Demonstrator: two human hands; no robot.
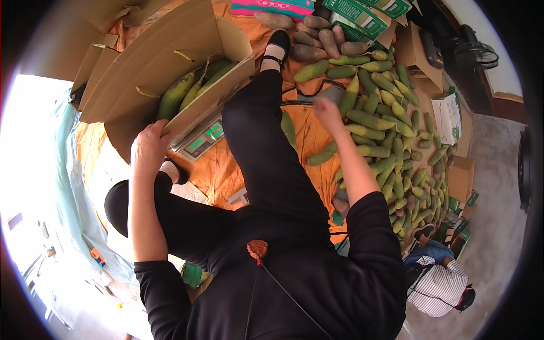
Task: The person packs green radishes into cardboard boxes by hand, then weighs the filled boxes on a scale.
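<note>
My left hand [150,146] is closed on the near edge of an open cardboard box [127,71], its fingers over the rim. Inside the box lie several long green radishes [177,96]. Under the box's right side sits a scale [205,137] with green lit displays. Out to the right, my right hand [328,115] is raised over the orange sheet, close to the left side of a big pile of green radishes [371,122]. Its fingers look curled, but blur hides whether anything is in them. A single green radish [288,129] lies beside my leg.
Reddish radishes [306,52] lie beyond my foot, near green-and-white cartons [357,21]. A black fan [476,55] stands at the upper right. Another person in a striped shirt [436,286] is at the lower right. Clear plastic sheeting [71,187] hangs at the left.
</note>
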